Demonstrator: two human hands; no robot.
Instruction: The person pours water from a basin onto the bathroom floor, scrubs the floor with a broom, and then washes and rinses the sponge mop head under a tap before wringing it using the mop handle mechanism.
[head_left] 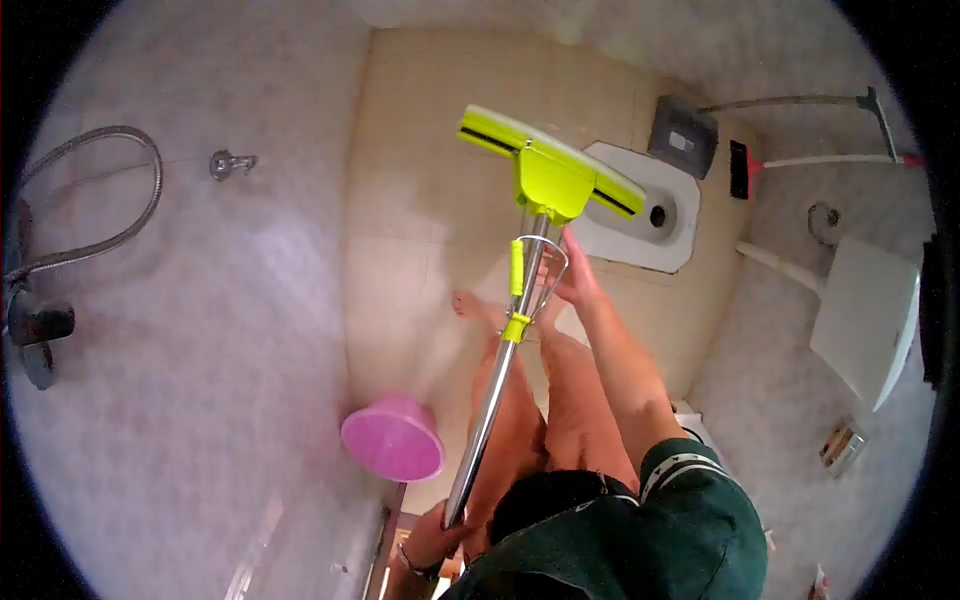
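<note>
A sponge mop [493, 393] with a bright green head and a steel pole is held up at a slant in front of my legs. Its wide head points away from me, with a pale sponge strip along the far edge. My left hand [432, 537] is closed round the near end of the pole. Just below the head, my right hand [572, 268] is at the pole beside the wire squeeze lever [517, 266]. Its thumb points up towards the head, while its fingers are partly hidden behind the pole and lever.
A pink basin [393, 440] is at the left wall. Beyond the mop lies a squat toilet [672, 215], with a grey dustpan [684, 137] and a broom [740, 170] beside it. A white cistern [866, 320] hangs on the right wall; a shower hose [157, 190] is at left.
</note>
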